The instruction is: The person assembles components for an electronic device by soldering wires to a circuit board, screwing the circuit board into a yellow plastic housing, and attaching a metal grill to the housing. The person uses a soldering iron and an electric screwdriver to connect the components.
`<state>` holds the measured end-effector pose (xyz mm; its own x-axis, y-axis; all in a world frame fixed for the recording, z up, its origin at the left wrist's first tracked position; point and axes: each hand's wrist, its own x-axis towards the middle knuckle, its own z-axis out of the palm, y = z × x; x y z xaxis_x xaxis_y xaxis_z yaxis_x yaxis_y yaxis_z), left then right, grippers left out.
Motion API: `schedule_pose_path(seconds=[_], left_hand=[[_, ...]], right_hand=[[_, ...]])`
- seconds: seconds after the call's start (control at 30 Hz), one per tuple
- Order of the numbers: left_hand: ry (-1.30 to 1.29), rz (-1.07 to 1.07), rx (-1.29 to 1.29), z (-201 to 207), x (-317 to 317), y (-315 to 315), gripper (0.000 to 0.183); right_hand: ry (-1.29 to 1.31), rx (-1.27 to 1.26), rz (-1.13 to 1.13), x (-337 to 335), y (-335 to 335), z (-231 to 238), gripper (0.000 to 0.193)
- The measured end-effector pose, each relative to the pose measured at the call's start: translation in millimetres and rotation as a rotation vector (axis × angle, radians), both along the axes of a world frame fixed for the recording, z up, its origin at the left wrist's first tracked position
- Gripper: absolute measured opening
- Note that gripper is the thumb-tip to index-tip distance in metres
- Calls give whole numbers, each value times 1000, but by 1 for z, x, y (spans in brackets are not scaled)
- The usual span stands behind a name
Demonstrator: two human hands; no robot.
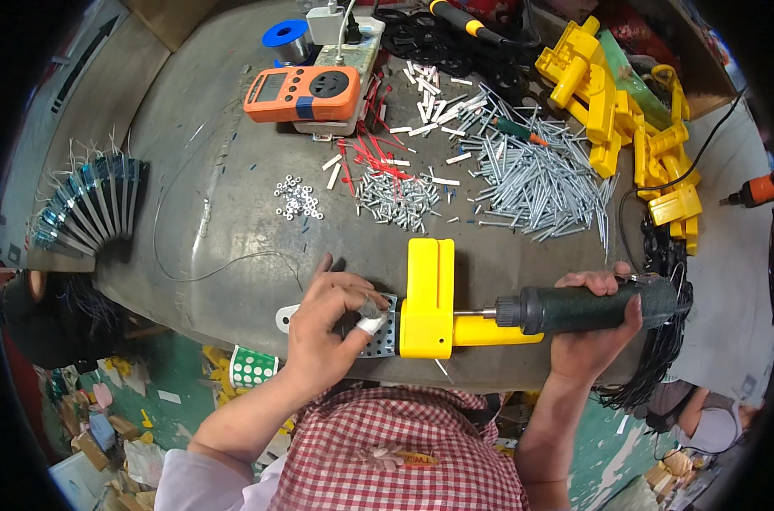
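A yellow plastic housing (pixel 428 319) lies near the front edge of the bench, its tall block pointing away from me. A perforated metal plate (pixel 388 330) joins its left side. My left hand (pixel 329 319) is closed at this plate, fingers curled and thumb bent in. White wrapping shows at a fingertip, and the fingers hide part of the plate. My right hand (pixel 593 328) grips a dark electric screwdriver (pixel 578 307) held level. Its thin shaft points left and meets the housing's right side, above a yellow handle-like arm; the tip is hidden.
Long screws (pixel 540 183), short screws (pixel 395 198) and white nuts (pixel 297 198) lie in piles beyond the housing. An orange meter (pixel 302 94) and a blue solder spool (pixel 286 41) stand at the back. Yellow housings (pixel 604 119) are heaped at right; dark strips (pixel 93 200) fan out at left.
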<state>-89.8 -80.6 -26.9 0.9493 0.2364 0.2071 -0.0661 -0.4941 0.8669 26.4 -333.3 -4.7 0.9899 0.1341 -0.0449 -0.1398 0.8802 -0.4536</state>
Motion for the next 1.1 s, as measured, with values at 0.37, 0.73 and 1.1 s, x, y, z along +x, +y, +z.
schedule_pose_path(seconds=[0.37, 0.73, 1.1], left_hand=[[-23, -158, 200, 1, 0, 4, 24], [-22, -143, 254, 6, 3, -3, 27], [132, -169, 118, 3, -13, 9, 75]], right_hand=[[-54, -29, -52, -5, 11, 0, 33], [17, 78, -38, -6, 11, 0, 37], [33, -934, -148, 69, -56, 33, 48]])
